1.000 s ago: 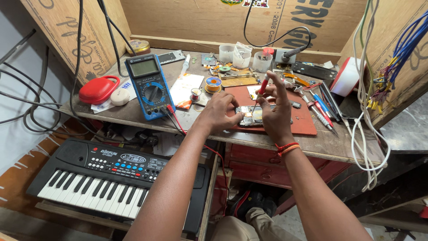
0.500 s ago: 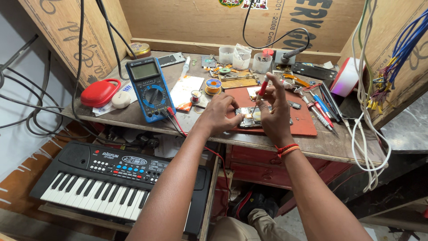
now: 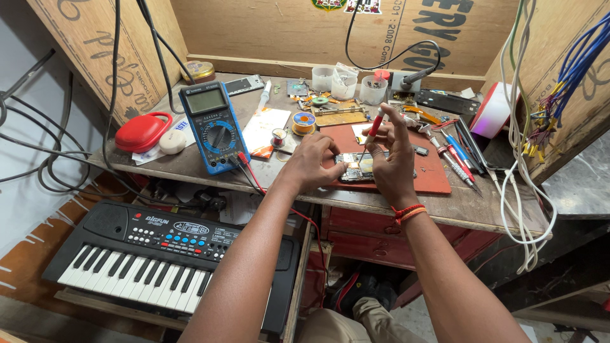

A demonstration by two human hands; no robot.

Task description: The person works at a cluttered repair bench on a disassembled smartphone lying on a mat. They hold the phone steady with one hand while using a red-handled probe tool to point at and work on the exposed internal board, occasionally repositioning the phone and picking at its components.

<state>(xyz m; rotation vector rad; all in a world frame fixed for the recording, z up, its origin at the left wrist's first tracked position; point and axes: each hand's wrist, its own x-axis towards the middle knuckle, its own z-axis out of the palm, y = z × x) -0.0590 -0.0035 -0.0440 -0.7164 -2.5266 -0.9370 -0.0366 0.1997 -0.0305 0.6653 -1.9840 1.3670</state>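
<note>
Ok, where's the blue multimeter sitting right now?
In the head view, the blue multimeter lies on the workbench's left part, between the red case and the left hand.

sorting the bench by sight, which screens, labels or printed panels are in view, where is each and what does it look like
Multimeter: left on the bench, blue case, grey rectangular screen, round dial.
Keyboard label: oval badge on the black toy keyboard below the bench.
Stickers: top edge of the back wall, small, partly cut off.
Board panels: brown walls around the bench with large dark stencilled print.
</note>
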